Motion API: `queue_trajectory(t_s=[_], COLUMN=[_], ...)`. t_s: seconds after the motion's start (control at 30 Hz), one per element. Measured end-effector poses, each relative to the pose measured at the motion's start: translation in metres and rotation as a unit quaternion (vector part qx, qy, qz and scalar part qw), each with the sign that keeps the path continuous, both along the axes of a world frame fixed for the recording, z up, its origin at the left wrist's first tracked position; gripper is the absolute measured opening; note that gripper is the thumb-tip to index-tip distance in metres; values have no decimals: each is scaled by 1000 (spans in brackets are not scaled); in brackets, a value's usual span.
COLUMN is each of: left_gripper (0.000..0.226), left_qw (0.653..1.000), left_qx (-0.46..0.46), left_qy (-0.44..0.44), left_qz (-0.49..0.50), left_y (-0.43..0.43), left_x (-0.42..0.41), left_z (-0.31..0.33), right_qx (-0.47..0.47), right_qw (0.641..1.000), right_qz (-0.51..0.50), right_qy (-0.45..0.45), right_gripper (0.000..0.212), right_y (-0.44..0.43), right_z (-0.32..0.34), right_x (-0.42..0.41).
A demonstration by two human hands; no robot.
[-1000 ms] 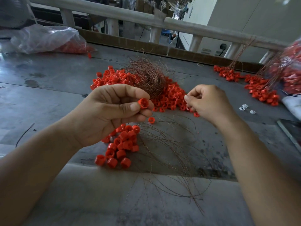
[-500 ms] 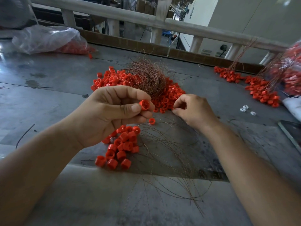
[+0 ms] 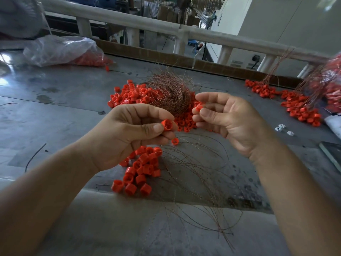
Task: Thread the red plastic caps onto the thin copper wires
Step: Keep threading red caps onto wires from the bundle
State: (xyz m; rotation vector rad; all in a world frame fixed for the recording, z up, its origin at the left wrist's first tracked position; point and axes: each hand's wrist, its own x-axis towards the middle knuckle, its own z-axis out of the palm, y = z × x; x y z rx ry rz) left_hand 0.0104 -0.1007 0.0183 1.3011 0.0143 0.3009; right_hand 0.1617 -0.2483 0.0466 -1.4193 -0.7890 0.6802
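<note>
My left hand (image 3: 121, 137) pinches a cap (image 3: 167, 124) between thumb and fingers. My right hand (image 3: 227, 122) pinches a second cap (image 3: 199, 108) at its fingertips. I cannot tell if a wire runs through either. I judge we're partway: the near cluster (image 3: 142, 169) by the wires (image 3: 193, 163) looks threaded, while the pile (image 3: 129, 95) and tangle (image 3: 169, 93) wait on the desk (image 3: 55, 108).

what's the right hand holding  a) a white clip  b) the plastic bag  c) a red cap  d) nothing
c: the right hand pinches a red cap between thumb and fingertips, while the left hand pinches a second red cap.
</note>
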Motion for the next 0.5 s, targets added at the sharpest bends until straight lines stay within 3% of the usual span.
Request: queue_trajectory(t_s=[0.13,0.5], left_gripper=[24,26], left_qw=[1000,1000], left_qx=[-1,1], left_qy=[7,16], left_qz=[7,23], left_y=[0,0], left_x=[1,2], left_z=[0,1], right_qx=[16,17], right_qw=[998,997], right_qz=[56,69], right_qy=[8,7], right_gripper=[24,20], right_y=[4,9], right_z=[-3,-6], right_x=[-12,-22])
